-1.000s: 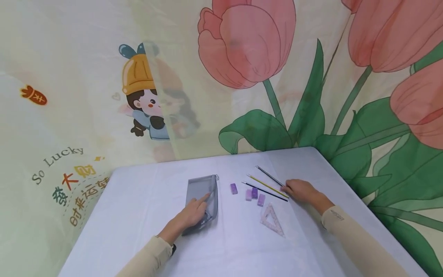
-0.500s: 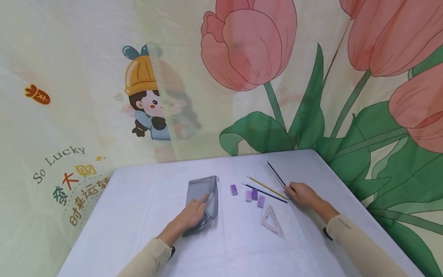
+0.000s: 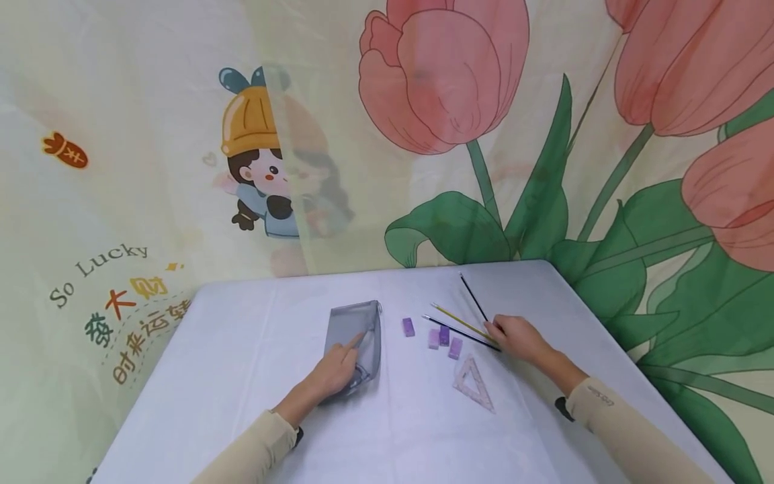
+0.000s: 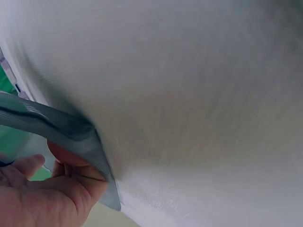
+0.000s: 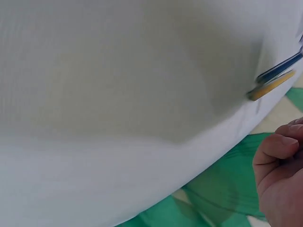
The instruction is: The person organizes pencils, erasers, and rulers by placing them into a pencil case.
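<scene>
In the head view, my left hand [image 3: 334,371] holds a grey mesh pencil case [image 3: 349,321], its index finger stretched over the fabric. The left wrist view shows fingers curled at the case's edge [image 4: 71,130]. Over on the right, my right hand [image 3: 521,337] pinches a black pencil [image 3: 474,296] by its near end, the far end pointing away. Beside that hand lie a yellow pencil [image 3: 455,317] and another dark pencil [image 3: 455,330]. The right wrist view has the curled right hand [image 5: 279,182] at its edge; the held pencil is hidden there.
Several purple erasers, among them a separate one [image 3: 408,327] and a darker one [image 3: 444,335], lie between the case and the pencils. A clear triangular set square [image 3: 473,396] lies nearer. A white cloth [image 3: 423,444] covers the table; a printed curtain [image 3: 338,134] hangs behind.
The black pencil in my right hand has swung to a steeper angle, away from the other two pencils. That hand shifted slightly right, then back left. My left hand stays on the pencil case.
</scene>
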The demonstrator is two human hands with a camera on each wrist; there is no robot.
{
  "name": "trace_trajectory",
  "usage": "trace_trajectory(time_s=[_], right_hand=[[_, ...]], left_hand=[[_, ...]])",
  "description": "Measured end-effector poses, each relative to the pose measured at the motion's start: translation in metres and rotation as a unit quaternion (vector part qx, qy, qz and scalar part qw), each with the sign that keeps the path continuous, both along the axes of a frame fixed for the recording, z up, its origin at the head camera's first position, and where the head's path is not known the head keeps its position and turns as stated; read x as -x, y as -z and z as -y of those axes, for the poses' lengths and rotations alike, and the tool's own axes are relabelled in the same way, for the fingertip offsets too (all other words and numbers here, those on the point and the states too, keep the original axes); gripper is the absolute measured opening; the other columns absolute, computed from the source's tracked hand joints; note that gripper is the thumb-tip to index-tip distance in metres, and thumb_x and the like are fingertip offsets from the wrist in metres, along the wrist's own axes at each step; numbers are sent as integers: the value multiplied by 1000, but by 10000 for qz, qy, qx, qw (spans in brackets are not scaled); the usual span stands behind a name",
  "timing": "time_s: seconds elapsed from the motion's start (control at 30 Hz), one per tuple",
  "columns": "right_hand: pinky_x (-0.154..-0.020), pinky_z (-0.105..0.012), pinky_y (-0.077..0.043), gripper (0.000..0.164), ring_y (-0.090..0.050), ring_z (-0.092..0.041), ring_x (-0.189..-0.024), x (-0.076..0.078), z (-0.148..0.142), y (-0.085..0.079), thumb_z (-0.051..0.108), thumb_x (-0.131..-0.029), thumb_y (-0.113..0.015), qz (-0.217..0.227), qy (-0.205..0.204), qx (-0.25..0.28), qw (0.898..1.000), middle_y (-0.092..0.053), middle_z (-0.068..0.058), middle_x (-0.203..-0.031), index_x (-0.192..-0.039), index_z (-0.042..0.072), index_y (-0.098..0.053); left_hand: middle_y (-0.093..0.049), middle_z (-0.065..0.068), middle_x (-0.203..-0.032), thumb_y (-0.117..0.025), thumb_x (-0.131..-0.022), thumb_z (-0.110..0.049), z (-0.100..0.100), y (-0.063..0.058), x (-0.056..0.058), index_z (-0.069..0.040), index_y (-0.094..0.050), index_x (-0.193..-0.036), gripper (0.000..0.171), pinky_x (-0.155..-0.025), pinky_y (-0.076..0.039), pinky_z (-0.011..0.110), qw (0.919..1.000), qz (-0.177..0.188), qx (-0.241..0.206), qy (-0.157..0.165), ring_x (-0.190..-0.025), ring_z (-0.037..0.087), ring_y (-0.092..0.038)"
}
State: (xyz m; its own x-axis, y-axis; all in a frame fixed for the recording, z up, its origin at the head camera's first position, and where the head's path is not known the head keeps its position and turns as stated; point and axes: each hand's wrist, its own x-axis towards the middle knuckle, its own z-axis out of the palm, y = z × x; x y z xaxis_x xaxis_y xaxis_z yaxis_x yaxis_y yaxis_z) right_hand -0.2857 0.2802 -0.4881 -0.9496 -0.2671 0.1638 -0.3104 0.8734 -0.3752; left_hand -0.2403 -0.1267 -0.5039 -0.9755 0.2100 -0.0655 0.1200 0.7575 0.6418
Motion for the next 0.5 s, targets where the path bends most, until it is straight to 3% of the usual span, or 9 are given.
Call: trace_trajectory(time_s=[0.5], right_hand=[[-47, -20, -31, 37, -39, -10, -53, -18, 40, -5, 22, -98, -60, 103, 58, 333, 9994, -39, 4, -56, -64, 13, -49]], left_hand=[[-52, 27, -138, -23, -104, -26, -1, -5, 0, -19, -38, -154, 52, -95, -46, 54, 9995, 231, -158, -120, -106, 28, -54]])
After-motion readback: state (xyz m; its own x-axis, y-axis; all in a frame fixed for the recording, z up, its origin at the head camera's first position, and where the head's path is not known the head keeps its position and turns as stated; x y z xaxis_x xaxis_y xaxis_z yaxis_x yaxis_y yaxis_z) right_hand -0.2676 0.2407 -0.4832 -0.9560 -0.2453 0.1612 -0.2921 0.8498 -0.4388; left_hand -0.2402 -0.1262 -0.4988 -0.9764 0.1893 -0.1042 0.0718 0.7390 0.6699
